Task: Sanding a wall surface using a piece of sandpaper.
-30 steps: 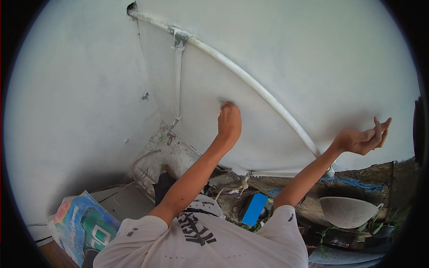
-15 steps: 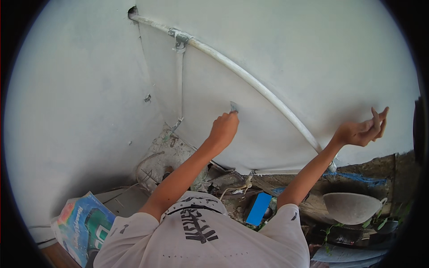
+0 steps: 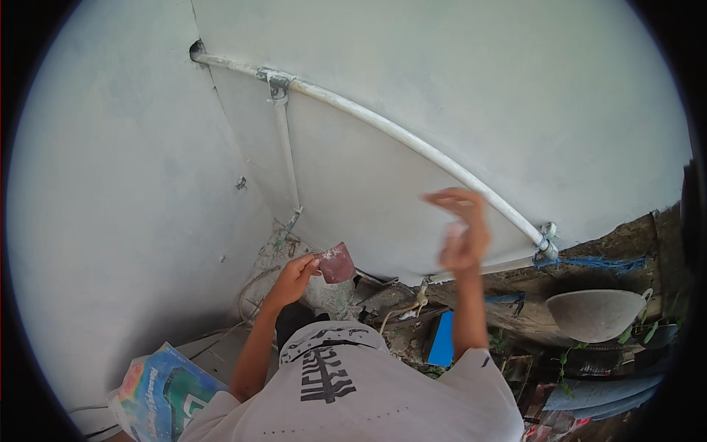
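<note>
The fingers (image 3: 303, 265) of the left hand (image 3: 293, 280) are pinched on the left edge of a small dark red sheet (image 3: 336, 263), which is marked with whitish dust. The sheet is held out in front of the body and is seen against the lower edge of the right-hand wall (image 3: 589, 132), near the corner; whether that wall is touched cannot be told. The right hand (image 3: 470, 234) is blurred, with its fingers curved and a gap left between the upper and lower ones; whether anything small is held in the palm cannot be made out. It is seen just below the long pipe.

Nearest, a pale shirt (image 3: 420, 394) with dark print is seen, and a colourful bag (image 3: 166, 390) is set by the foot of the left-hand wall (image 3: 110, 184). Beyond, a blue box (image 3: 441, 339) is partly covered by the right arm. A grey bowl (image 3: 595, 315) is seen below the right-hand wall's lower edge, and blue strands (image 3: 604, 263) are stretched along that edge. The long white pipe (image 3: 412, 138) is run across the wall, joined by a branch pipe (image 3: 287, 151), and is led into a dark hole (image 3: 196, 50) at the wall corner.
</note>
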### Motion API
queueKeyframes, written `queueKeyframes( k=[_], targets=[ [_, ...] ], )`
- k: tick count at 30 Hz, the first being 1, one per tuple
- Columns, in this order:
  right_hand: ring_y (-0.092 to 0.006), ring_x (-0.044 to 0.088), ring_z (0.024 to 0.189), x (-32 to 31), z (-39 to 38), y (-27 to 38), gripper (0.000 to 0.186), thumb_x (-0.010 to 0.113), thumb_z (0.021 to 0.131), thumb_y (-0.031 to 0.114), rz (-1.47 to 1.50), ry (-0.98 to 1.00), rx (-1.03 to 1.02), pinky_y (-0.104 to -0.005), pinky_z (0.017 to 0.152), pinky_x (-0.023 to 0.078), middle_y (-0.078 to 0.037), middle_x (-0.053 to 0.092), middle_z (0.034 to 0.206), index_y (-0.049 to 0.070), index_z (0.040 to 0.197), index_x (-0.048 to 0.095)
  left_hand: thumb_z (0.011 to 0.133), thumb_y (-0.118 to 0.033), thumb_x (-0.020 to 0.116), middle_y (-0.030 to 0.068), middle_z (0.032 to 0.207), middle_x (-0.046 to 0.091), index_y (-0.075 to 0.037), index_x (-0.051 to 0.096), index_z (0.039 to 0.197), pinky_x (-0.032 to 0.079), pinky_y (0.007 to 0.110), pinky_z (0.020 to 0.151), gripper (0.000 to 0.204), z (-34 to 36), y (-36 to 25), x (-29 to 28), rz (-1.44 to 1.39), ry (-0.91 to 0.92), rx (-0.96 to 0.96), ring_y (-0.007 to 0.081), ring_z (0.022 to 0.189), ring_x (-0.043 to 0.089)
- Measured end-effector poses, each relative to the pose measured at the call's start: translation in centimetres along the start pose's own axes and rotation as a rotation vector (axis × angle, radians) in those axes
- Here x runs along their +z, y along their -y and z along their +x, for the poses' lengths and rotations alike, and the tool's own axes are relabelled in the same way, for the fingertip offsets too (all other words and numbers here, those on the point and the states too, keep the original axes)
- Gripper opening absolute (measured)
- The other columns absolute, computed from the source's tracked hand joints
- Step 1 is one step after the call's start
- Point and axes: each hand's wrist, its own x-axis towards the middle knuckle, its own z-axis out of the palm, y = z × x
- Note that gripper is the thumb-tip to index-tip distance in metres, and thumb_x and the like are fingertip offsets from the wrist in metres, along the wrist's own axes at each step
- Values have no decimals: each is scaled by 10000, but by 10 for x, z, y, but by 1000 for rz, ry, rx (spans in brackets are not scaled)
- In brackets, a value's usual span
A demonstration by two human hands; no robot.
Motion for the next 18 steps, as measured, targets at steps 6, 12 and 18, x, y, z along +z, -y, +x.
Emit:
queueKeyframes(
  k=[6,12,18],
  targets=[
    [-304,564,1224,129,-148,29,630,631,979,226,831,572,919,-413,1010,457,-200,544,1396,22,1507,353,1043,-162,520,70,844,658,49,628,1098,476,296,728,243,-35,8,-8,68,-72,-81,146,766,593],
    [-180,589,1214,139,-140,21,421,602,979,86,870,1126,981,-309,1023,458,-135,651,1288,55,1396,552,1008,-160,579,135,880,680,16,664,1116,479,312,702,223,-48,13,4,260,-190,-126,189,758,607],
    [-283,540,1305,93,-50,-10,498,596,843,48,-78,568,-117,-419,1137,406,-109,590,1384,95,1338,612,1024,-271,534,168,939,713,-24,693,1098,506,380,743,302,-87,4,-32,557,-339,-350,316,789,662]
  ],
)
